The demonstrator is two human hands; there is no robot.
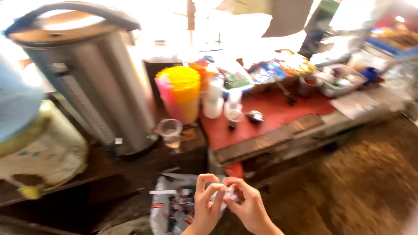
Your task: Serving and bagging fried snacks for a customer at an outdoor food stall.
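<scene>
Both hands meet low in the view above a rubbish bag (pixel 172 209). The left hand (pixel 208 204) and right hand (pixel 248 204) each pinch a small, crinkled clear wrapper (pixel 230 194), their grip narrow on it. It looks light, thin and easily torn, best held by its edges.

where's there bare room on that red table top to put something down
Bare red top lies between the small clear cup and the grey tray, toward the front edge. The back is crowded with coloured packets. Both hands pinch a small wrapper.
</scene>
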